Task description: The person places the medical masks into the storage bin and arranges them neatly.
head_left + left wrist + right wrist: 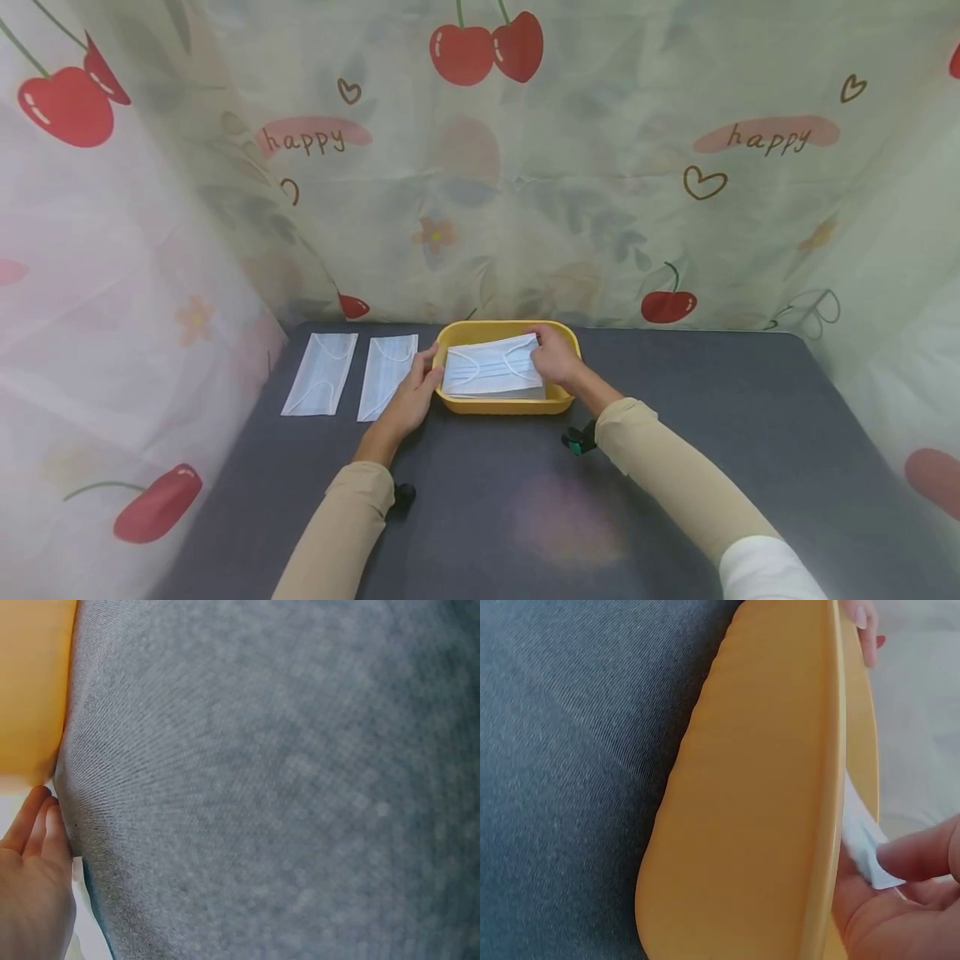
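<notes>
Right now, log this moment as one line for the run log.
left hand: touching mask stack edge | right hand: pinching stack | stack: in yellow tray | two masks: flat, left of tray

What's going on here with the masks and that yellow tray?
A person is working at a yellow tray on a dark grey table. A stack of white face masks sits in the tray. The right hand rests on the stack's right end, and its fingers pinch a mask edge. The left hand touches the stack's left end. Two more masks lie flat, side by side, left of the tray.
</notes>
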Action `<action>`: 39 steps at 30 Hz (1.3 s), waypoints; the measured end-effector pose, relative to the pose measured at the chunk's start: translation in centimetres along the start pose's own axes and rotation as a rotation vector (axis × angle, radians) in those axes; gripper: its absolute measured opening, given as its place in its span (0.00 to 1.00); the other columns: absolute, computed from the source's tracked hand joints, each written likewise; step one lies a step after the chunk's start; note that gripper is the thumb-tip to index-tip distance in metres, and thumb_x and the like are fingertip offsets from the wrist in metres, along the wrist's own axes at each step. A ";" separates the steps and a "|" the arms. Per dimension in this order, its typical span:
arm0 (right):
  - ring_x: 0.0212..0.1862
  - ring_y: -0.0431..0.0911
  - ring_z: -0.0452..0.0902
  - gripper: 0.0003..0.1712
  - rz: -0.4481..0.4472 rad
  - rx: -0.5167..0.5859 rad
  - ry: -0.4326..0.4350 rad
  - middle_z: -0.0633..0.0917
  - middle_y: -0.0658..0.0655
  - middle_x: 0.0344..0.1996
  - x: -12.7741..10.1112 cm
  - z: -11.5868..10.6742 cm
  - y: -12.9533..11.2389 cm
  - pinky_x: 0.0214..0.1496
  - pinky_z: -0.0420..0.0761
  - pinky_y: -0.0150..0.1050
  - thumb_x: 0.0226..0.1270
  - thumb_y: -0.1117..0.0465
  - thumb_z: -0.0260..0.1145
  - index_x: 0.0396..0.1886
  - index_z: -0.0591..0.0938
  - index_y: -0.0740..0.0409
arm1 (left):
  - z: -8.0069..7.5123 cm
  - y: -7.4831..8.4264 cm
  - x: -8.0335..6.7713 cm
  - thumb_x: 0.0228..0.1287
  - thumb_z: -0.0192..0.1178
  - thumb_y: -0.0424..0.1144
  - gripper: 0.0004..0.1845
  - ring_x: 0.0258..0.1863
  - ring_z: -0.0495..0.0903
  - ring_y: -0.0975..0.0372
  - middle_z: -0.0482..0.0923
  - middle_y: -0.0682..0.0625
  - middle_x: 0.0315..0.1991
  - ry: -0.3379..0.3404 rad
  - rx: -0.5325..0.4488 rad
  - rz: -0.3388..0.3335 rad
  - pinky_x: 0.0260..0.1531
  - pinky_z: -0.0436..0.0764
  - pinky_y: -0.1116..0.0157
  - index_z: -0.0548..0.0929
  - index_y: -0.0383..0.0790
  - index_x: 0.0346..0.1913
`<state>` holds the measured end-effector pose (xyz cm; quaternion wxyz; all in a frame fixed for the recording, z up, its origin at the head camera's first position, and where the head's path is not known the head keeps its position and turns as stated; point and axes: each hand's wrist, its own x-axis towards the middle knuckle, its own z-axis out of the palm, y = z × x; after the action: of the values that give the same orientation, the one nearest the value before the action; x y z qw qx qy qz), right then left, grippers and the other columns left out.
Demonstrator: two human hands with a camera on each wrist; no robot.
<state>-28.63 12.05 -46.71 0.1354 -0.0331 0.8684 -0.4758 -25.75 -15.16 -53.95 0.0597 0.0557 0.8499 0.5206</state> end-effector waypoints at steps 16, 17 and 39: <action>0.78 0.61 0.61 0.36 -0.123 -0.257 -0.054 0.66 0.68 0.76 -1.1 -0.5 0.0 0.78 0.64 0.58 0.72 0.70 0.51 0.79 0.58 0.66 | 0.2 0.0 -0.2 0.82 0.42 0.52 0.27 0.72 0.70 0.49 0.70 0.41 0.73 0.004 0.018 -0.005 0.76 0.62 0.45 0.56 0.57 0.79; 0.78 0.61 0.60 0.37 -0.129 -0.255 -0.055 0.66 0.68 0.76 -1.1 -0.6 0.1 0.78 0.63 0.58 0.71 0.70 0.52 0.79 0.58 0.66 | 0.2 0.0 -0.1 0.82 0.42 0.52 0.27 0.72 0.70 0.49 0.70 0.41 0.73 0.003 0.017 -0.005 0.76 0.62 0.45 0.56 0.57 0.79; 0.80 0.61 0.56 0.38 -0.284 -0.233 0.089 0.62 0.64 0.78 -3.1 -2.1 2.0 0.79 0.59 0.62 0.74 0.55 0.63 0.78 0.63 0.59 | 0.0 0.3 -0.2 0.82 0.42 0.52 0.27 0.75 0.67 0.50 0.66 0.45 0.76 0.003 0.009 -0.010 0.77 0.59 0.45 0.57 0.57 0.78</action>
<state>-26.07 15.39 -46.64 0.0234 -0.1495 0.9094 -0.3874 -25.51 -15.04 -53.71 0.0605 0.0511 0.8527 0.5164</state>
